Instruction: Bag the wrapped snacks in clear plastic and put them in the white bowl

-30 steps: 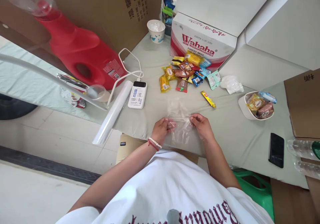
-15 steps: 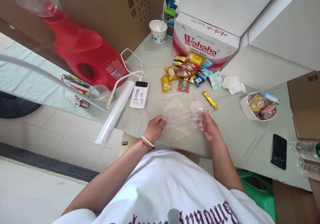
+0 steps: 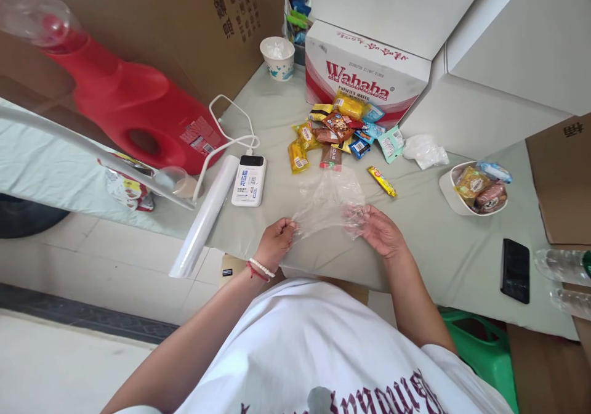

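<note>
A clear, thin plastic bag (image 3: 323,201) is stretched between my two hands above the near edge of the table. My left hand (image 3: 277,239) pinches its left edge. On the other side, my right hand (image 3: 379,229) grips the bag's right edge, with film bunched at the fingertips. Just beyond the bag lies a pile of small wrapped snacks (image 3: 339,127) in yellow, brown and blue packets. A single yellow snack bar (image 3: 382,181) rests apart from them, nearer my right hand.
A white power bank (image 3: 249,181) with a cable and a roll of plastic film (image 3: 205,217) lie on the left. Behind stand a red jug (image 3: 148,106), a paper cup (image 3: 277,60) and a Wahaha carton (image 3: 364,72). To the right are a snack-filled white container (image 3: 450,186) and a phone (image 3: 515,270).
My right hand has come closer to my left, so the bag is less stretched and its far part bulges up more. The whole view has shifted slightly.
</note>
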Demonstrator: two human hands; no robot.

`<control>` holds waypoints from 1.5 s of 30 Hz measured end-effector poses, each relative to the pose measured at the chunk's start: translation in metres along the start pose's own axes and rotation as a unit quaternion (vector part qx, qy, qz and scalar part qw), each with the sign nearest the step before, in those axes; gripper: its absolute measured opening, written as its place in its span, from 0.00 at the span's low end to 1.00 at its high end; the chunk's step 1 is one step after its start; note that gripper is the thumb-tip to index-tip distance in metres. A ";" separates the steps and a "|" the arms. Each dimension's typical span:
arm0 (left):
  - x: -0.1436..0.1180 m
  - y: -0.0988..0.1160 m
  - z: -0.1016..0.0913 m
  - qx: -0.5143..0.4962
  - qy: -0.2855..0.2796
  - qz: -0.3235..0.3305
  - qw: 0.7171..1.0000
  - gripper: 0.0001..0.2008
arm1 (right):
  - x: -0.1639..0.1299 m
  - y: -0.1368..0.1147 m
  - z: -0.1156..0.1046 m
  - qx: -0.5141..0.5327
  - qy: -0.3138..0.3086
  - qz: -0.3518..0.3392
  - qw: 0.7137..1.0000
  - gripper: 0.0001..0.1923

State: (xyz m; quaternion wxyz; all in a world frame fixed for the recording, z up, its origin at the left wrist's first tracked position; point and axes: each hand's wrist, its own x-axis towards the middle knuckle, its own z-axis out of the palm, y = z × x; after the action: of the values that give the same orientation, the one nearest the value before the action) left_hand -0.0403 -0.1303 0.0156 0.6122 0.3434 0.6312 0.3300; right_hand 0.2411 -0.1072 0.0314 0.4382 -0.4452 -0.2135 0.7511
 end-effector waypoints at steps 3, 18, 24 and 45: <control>-0.003 0.001 0.004 0.015 -0.008 0.002 1.000 0.18 | 0.005 0.000 0.005 0.012 -0.034 0.050 0.998 0.24; -0.010 -0.013 -0.019 0.312 0.244 0.263 0.880 0.16 | 0.022 0.007 -0.010 0.023 0.047 -0.007 0.999 0.20; 0.002 0.011 0.010 0.488 0.002 0.511 0.708 0.13 | 0.024 0.003 0.005 -0.019 0.035 -0.020 0.999 0.20; 0.031 -0.011 0.051 0.357 0.042 0.377 0.853 0.19 | 0.025 0.003 -0.015 -0.116 0.228 -0.138 0.957 0.21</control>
State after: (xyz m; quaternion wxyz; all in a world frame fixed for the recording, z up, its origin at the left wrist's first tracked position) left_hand 0.0103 -0.1109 -0.0123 0.2490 0.7361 0.5526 0.3013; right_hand 0.2474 -0.0886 0.0093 0.5204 -0.6184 -0.2528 0.5318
